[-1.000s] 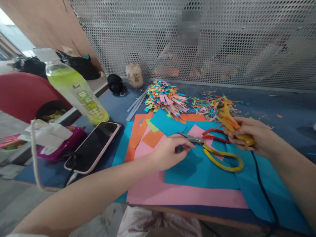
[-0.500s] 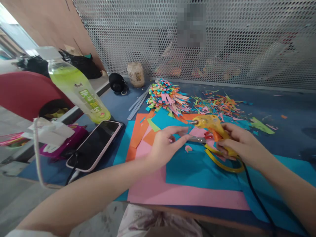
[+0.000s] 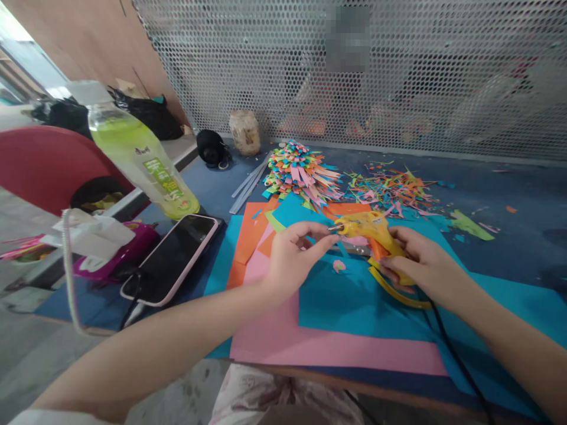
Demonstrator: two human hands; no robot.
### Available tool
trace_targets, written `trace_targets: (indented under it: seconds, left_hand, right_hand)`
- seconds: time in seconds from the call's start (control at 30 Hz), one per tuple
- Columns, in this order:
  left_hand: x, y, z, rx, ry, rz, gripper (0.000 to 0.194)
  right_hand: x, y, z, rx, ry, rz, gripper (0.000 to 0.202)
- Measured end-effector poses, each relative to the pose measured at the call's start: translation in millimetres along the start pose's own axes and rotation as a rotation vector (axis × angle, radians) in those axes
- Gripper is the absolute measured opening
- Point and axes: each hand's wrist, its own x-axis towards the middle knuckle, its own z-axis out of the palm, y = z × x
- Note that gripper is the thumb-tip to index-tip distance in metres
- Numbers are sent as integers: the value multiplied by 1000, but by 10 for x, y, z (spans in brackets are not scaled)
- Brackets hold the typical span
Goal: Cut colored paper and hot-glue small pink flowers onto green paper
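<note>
My right hand (image 3: 410, 260) is wrapped round the handle of a yellow glue gun (image 3: 361, 227), whose nozzle points left. The nozzle tip is right at the fingertips of my left hand (image 3: 296, 254). Those fingertips are pinched together; whatever they hold is too small to make out. Under the glue gun lie yellow-handled scissors (image 3: 396, 295), partly covered by the gun and my right hand. A small pink and green paper curl (image 3: 339, 266) rests on the blue paper (image 3: 349, 307), which overlaps a pink sheet (image 3: 274, 342).
Behind the hands stands a fringed multicolour paper cone (image 3: 299, 171), with paper scraps (image 3: 394, 189) to its right. Clear glue sticks (image 3: 250, 183), a phone (image 3: 172, 260), a green drink bottle (image 3: 142, 153) and a jar (image 3: 245, 133) are at the left. The gun's black cord trails front right.
The glue gun has moved left and slightly down in my right hand, bringing its nozzle to my left fingertips. My left hand has shifted slightly left.
</note>
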Motion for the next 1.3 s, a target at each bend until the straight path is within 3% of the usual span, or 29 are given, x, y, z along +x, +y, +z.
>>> trace_targets:
  seconds: [0.37, 0.7, 0.83, 1.07, 1.2, 1.3]
  left_hand:
    - [7, -13, -4, 24, 7, 26, 17]
    - [1, -73, -21, 56, 14, 113, 13]
    - [4, -77, -21, 42, 13, 134, 11]
    - [53, -79, -43, -10, 9, 140, 12]
    - [73, -55, -43, -37, 24, 134, 13]
    - [63, -40, -43, -52, 13, 148, 12]
  right_hand:
    - [-32, 11, 14, -129, 83, -18, 30]
    - [-62, 60, 25, -190, 79, -93, 24]
    - [-78, 7, 40, -74, 25, -37, 26]
    - [-103, -67, 0, 292, -208, 182, 27]
    - [-112, -75, -47, 398, -195, 226, 33]
    - [-99, -52, -66, 354, -166, 169, 31]
